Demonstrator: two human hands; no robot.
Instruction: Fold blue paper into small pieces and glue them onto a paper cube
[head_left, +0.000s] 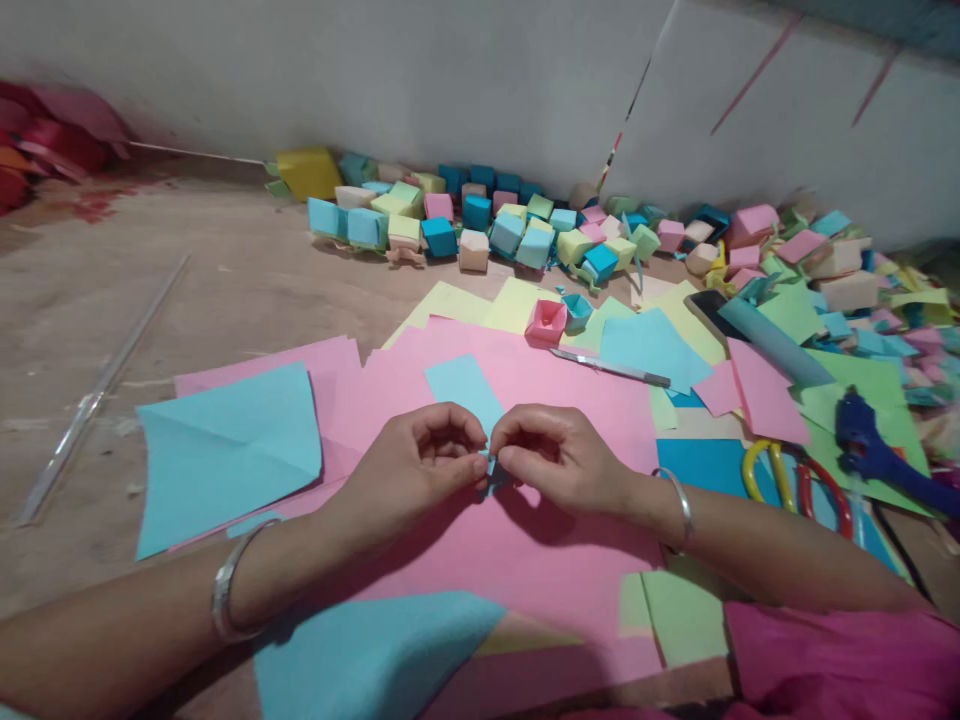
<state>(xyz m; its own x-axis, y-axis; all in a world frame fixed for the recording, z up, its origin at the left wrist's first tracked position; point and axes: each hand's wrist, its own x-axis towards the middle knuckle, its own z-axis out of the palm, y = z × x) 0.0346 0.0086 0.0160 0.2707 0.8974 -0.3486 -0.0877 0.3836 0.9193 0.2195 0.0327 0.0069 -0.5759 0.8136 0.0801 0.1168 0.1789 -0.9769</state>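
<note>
My left hand and my right hand meet over a large pink paper sheet. Both pinch a small piece of blue paper between thumbs and fingertips, and most of it is hidden by the fingers. Each wrist wears a silver bangle. A light blue strip lies on the pink sheet just beyond my hands. A folded light blue sheet lies to the left of my left hand.
Several folded paper cubes in blue, pink, green and yellow line the wall. A craft knife, scissors and a blue glue gun lie at right. A clear ruler rests on the floor at left.
</note>
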